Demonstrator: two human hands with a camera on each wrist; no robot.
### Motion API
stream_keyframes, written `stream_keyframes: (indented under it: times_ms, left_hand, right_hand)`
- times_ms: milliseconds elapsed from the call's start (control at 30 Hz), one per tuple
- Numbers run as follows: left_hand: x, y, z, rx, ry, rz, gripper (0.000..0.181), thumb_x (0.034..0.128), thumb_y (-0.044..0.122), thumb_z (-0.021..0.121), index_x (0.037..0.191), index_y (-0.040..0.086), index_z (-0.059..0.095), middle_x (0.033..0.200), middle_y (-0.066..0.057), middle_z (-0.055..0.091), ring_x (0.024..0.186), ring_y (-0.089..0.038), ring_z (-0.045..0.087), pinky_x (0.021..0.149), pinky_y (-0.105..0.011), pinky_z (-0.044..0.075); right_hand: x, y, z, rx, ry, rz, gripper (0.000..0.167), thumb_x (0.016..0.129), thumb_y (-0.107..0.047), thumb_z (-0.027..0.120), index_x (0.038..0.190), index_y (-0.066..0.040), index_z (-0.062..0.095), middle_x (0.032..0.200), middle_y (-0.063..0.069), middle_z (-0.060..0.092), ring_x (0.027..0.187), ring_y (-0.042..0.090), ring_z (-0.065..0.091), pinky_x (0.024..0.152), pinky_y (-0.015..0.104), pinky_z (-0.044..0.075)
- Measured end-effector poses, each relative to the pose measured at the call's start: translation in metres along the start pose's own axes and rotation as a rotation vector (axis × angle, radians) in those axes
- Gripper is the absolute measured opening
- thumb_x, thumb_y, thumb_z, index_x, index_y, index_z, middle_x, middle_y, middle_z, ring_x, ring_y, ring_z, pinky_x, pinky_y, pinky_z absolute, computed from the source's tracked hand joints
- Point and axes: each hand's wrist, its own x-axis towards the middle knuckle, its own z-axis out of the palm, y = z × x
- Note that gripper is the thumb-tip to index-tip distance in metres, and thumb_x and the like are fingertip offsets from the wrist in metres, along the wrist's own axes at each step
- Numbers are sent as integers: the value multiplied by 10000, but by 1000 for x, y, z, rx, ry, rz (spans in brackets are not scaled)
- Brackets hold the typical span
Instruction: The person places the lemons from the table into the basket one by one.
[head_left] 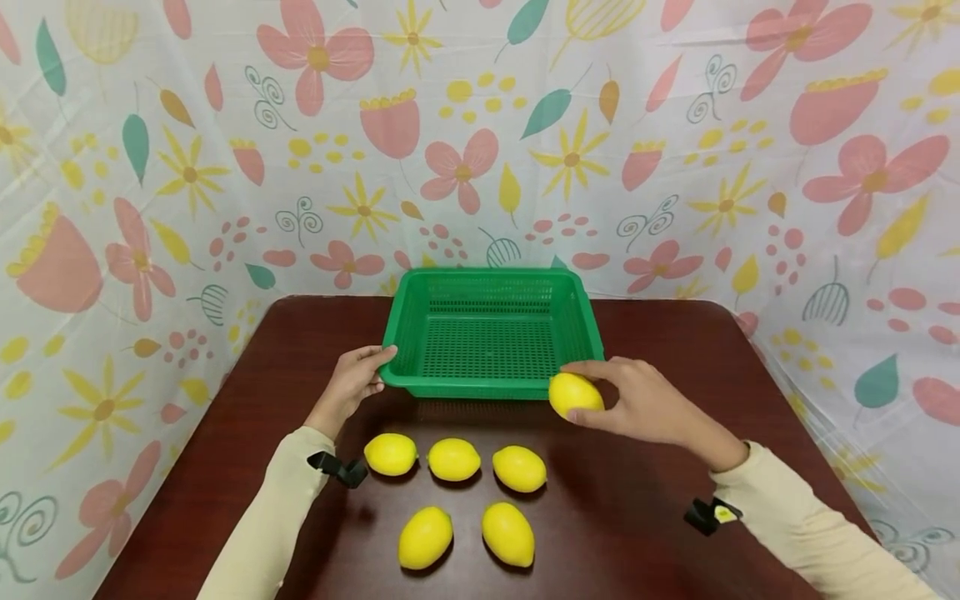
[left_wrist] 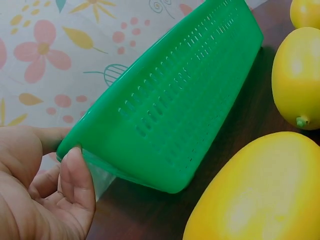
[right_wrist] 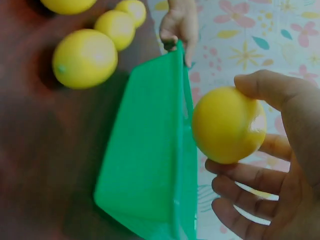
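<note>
We have our left hand [head_left: 351,383] at the near left corner of a green basket [head_left: 480,388], where its grip is closed on the rim, the edge pinched between thumb and fingers. With our right hand [head_left: 637,400] we hold a yellow lemon [head_left: 573,393]; that grip is spread only as wide as the fruit, thumb on one side and fingertips on the other. The held lemon is up off the desk [head_left: 675,517], at the near right corner of the basket, and we cannot tell whether it touches the rim. The basket stands toward the back of the desk, its slotted floor and walls in our sight.

Nearer to us, five more lemons lie on the dark, shiny desk. Three form a row in front of the basket: the left lemon [head_left: 391,454], the middle lemon [head_left: 453,460] and the right lemon [head_left: 519,468], each just beside the next. Closer still we have a pair, the near left lemon [head_left: 425,538] and the near right lemon [head_left: 508,534], a little apart and both lying aslant.

Behind the desk and along both sides we see a pale curtain [head_left: 465,92] printed with flowers and leaves
</note>
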Motion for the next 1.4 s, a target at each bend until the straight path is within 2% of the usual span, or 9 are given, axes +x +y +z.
stream_keyframes:
  times_ms: [133,233,400,533,633,867,1100,1233,1400]
  left_hand:
    - [-3,2,-1,-8,-3,-5,606,1011,404,658,1461,25,510,840,24,564,615,-72,490,655,-191,510]
    - [-4,3,-1,-15,-5,-8,589,1015,391,655,1451,19,520,827,28,575,609,-71,495,667,-200,518]
    - [-5,7,1,-13,-25,-16,564,1038,345,626,1463,-3,499,830,12,573,620,-95,499,676,-217,525]
    - [-2,6,2,-18,-25,-11,556,1035,349,631,1451,-2,516,806,21,577,610,-92,495,663,-218,521]
    - [-1,3,2,-21,-15,-5,569,1021,373,651,1444,13,528,800,29,569,600,-83,486,655,-215,512]
    - [1,-1,3,-2,6,9,562,1007,403,668,1414,32,555,833,17,554,609,-88,480,666,-220,513]
    - [2,-2,3,-12,5,16,564,1012,399,661,1422,27,549,870,4,569,615,-88,478,658,-210,514]
    - [3,-4,4,-11,14,-1,531,1007,406,666,1404,65,573,904,-3,568,616,-95,480,682,-216,527]
    - [3,-2,3,-1,19,1,550,1008,399,668,1421,52,560,961,-21,569,619,-91,486,689,-220,535]
  right_hand:
    - [21,4,-15,20,-45,-30,594,858,-505,806,1343,-190,675,970,-143,702,652,35,555,594,229,494]
    - [39,10,-24,41,-97,-48,578,869,-492,799,1358,-214,664,1020,-129,711,651,77,563,592,250,493]
    - [69,26,-35,62,-193,-56,564,894,-485,779,1387,-246,645,1279,-35,689,831,89,625,690,294,539]
    - [94,40,-38,77,-255,-29,588,904,-480,772,1417,-234,621,1242,0,701,935,131,647,692,329,524]
    - [112,49,-37,91,-285,-7,604,908,-450,776,1432,-201,607,1170,11,721,1010,191,665,709,353,523]
    - [147,72,-25,131,-329,39,640,910,-416,785,1449,-136,584,1209,86,723,1133,289,675,865,450,561]
    - [175,90,-9,105,-345,104,624,896,-351,804,1431,-109,594,1154,156,736,1075,300,697,780,387,567]
    - [185,96,-2,53,-379,111,609,891,-338,799,1416,-100,605,1033,168,760,969,331,711,707,355,535]
    - [196,100,6,38,-412,168,620,869,-305,809,1416,-100,602,1143,213,721,1012,328,692,747,383,544]
